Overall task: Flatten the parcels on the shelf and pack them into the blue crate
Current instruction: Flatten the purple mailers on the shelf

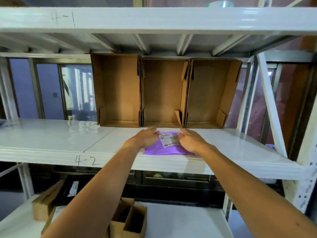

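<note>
Parcel [169, 151] at shelf [51, 140] front edge; left hand [147, 138], right hand [192, 141] spread flat, pressing its sides. Risk: uneven push could slide it off edge (crate unseen).

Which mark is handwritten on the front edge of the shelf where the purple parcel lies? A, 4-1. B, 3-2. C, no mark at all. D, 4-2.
D: the purple parcel lies on the shelf whose front edge reads 4-2; 4-1 is written on the beam above it.
</note>
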The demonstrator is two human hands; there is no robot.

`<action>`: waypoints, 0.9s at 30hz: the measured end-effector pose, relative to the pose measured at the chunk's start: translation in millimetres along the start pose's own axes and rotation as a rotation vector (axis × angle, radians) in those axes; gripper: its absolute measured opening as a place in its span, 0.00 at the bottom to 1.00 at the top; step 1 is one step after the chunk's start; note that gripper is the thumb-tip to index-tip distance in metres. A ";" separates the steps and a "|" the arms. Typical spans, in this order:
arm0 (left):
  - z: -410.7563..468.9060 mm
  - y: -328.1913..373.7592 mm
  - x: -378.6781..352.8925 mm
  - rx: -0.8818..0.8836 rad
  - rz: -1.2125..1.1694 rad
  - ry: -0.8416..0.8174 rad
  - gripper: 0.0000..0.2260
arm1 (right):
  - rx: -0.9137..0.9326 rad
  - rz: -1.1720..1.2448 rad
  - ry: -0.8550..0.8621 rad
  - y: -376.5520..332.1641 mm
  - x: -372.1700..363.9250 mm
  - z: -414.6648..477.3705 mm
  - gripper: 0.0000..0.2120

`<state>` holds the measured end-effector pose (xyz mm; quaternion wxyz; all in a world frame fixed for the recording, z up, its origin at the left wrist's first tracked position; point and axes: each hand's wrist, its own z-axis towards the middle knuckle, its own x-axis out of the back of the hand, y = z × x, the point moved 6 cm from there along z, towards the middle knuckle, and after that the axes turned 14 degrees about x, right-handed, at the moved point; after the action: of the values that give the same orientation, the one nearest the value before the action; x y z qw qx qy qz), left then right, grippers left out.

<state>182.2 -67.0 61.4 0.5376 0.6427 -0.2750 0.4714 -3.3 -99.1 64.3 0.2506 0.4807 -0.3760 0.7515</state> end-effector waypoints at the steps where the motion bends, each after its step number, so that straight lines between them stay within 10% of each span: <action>1: 4.3 8.4 1.0 -0.020 -0.046 0.023 0.26 | 0.016 0.027 0.041 -4.9 1.5 8.0 0.24; 10: 48.1 24.1 -45.9 -0.022 0.053 -0.058 0.21 | 0.111 0.010 -0.174 -22.7 -37.2 51.7 0.23; 27: 39.8 -18.2 -26.4 0.244 0.045 0.153 0.30 | -0.179 0.061 -0.002 13.5 -33.4 21.5 0.32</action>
<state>199.6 -103.9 30.6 0.4642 0.6593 -0.1880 0.5608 12.0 -124.9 35.0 0.2693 0.4454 -0.4562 0.7218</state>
